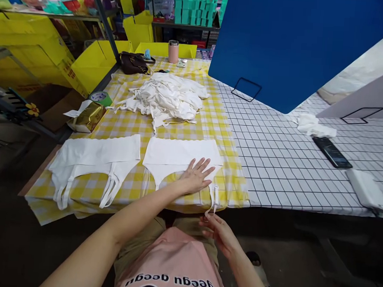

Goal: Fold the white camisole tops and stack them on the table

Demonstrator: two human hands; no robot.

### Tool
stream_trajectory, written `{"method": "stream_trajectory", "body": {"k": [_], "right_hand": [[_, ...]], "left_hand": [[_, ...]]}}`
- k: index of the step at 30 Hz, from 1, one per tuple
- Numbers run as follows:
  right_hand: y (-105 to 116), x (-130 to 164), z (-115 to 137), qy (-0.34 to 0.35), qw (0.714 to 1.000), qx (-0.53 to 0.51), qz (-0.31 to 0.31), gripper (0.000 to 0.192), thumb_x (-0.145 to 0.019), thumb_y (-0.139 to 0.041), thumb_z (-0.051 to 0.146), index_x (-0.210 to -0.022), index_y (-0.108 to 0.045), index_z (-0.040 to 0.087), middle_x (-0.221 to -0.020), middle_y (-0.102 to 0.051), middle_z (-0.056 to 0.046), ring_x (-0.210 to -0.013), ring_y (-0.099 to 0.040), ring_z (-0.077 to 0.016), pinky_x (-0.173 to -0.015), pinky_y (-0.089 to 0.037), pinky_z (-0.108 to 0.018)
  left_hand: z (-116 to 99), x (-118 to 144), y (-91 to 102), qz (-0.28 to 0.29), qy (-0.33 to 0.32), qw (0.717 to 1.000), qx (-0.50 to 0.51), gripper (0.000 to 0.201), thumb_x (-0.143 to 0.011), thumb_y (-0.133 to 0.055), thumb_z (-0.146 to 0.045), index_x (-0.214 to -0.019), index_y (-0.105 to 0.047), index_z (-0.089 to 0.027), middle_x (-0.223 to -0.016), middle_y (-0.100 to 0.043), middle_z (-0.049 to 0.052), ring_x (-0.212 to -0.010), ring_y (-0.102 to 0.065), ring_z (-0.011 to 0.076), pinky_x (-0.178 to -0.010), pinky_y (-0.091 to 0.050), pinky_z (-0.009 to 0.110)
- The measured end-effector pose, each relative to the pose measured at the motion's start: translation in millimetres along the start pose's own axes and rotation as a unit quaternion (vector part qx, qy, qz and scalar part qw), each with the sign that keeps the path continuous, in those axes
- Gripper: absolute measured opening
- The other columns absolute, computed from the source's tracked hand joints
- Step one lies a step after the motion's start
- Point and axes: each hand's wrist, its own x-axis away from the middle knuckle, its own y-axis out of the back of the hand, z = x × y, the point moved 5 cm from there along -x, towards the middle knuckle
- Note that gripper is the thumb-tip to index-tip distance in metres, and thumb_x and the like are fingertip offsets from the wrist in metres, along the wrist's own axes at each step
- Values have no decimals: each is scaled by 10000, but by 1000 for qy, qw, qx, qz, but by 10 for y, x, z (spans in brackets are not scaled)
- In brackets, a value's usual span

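Note:
A white strappy garment, like a camisole top, lies flat at the table's front edge, its straps towards me. My left hand rests palm down on its right part, fingers spread. Just past the table edge, my right hand pinches the end of a thin white strap hanging from that top's right side. To the left lies a second white top, or several stacked together, with straps drooping over the edge. Farther back is a loose heap of white garments.
A yellow checked cloth covers this side of the table, a white grid cloth the right. Beyond stand a blue board, a pink tumbler and a dark bag. A black phone lies right, a gold tissue pack left.

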Motion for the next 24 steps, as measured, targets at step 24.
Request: {"method": "stream_trajectory", "body": {"k": [24], "right_hand": [[329,598,1245,293,927,-199,-127,243,-729,-608,384,-641,-476,200,-454,-299,81,-469,-367,-87,-523,-367,-236]], "left_hand": [[46,-20,-22,17,4,1000,16,515,-908,-344,-438,-1388,-294,-259,-1509,-136,70,-1386,-90,244,-1105,-81,511]]}}
